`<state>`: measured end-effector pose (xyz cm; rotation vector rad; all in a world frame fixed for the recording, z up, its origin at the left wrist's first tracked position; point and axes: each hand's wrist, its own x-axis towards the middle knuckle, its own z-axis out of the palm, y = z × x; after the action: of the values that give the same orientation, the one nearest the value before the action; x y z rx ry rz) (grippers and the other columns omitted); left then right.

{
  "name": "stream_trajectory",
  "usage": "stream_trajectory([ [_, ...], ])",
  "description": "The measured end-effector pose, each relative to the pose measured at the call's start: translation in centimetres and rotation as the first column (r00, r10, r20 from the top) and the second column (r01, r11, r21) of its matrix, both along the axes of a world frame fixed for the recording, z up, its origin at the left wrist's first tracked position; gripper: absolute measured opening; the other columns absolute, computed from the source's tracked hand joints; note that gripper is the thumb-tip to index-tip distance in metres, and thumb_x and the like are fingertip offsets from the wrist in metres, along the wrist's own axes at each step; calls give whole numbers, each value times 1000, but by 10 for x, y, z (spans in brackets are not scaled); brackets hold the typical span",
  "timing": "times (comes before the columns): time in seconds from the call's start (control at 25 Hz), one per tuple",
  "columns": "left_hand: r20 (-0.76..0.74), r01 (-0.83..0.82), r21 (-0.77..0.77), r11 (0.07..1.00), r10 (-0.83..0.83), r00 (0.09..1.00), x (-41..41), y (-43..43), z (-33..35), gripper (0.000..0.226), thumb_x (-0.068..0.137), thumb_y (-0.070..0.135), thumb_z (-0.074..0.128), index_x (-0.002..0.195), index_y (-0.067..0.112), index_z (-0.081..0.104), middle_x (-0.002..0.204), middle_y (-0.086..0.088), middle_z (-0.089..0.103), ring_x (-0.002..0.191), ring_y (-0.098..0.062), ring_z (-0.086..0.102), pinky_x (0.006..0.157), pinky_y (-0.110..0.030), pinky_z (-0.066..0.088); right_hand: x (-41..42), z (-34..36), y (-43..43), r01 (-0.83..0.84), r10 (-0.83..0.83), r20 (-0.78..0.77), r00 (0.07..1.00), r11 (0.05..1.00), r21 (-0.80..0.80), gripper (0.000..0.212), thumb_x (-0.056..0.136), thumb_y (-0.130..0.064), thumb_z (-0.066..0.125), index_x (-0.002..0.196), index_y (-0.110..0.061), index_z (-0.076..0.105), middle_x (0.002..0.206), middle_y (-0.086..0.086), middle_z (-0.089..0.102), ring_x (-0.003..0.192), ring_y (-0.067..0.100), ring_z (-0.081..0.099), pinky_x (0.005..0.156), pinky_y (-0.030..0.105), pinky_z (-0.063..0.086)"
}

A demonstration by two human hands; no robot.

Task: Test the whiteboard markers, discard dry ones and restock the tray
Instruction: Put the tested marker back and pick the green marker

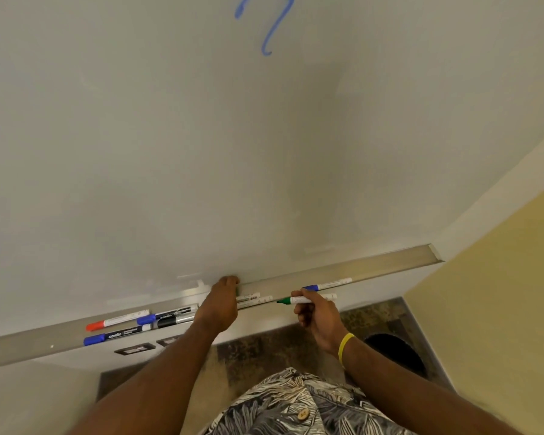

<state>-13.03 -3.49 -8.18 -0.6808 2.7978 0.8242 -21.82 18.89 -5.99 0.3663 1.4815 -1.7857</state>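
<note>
Aluminium tray (390,265) holds seven markers (120,336), right end bare. My right hand (319,318) grips one green marker (298,300); my left hand (219,306) pinches a green piece (237,291).

Right hand (318,315) grips green marker (298,299) — left hand (219,304) in tray (374,268).

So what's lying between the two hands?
Two white markers lie in the tray between the left hand and the right hand, which grips a green marker; head view.

The single head-worn camera looks forward and steeply down, close in front of the glossy white whiteboard (170,152). Its wide angle slants the long aluminium marker tray (390,265) across the lower frame, above a leaf-patterned shirt (296,409).
</note>
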Motion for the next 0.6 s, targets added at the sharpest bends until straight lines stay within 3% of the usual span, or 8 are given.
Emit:
stream_trajectory([
  [0.2, -44, -21, -24, 999, 20, 999, 4, 4, -11, 48, 88, -4, 51, 130, 17, 47, 129, -6, 49, 104, -15, 50, 89, -26, 45, -5, 7, 2, -6, 6, -44, 999, 1000, -2, 30, 100, -22, 52, 96, -4, 76, 64, 10, 62, 55, 15, 49, 51, 24, 39],
  [0.28, -88, -42, -45, 998, 38, 995, 7, 4, -14, 48, 88, -6, 49, 130, 17, 48, 130, -5, 48, 107, -15, 50, 89, -25, 45, -4, 11, 2, -12, 11, -60, 998, 1000, -9, 30, 100, -21, 52, 98, -3, 75, 65, 10, 62, 56, 15, 50, 52, 24, 40],
  [0.48, -249, 9, -202, 979, -61, 967, 20, 4, 2, 42, 91, 13, 58, 133, 16, 53, 133, -3, 52, 118, -22, 54, 97, -36, 50, -2, 36, -12, -24, 8, -135, 991, 993, -117, 26, 97, -16, 54, 98, -1, 75, 66, 11, 61, 60, 18, 51, 55, 27, 42],
  [0.6, -430, 35, -398, 917, -220, 876, 22, 3, 35, 43, 85, 21, 67, 126, 16, 57, 128, -7, 57, 121, -25, 53, 98, -46, 50, -2, 69, -30, -46, -8, -229, 973, 971, -233, 26, 96, -11, 53, 91, -4, 77, 65, 12, 61, 62, 20, 53, 54, 27, 43],
])
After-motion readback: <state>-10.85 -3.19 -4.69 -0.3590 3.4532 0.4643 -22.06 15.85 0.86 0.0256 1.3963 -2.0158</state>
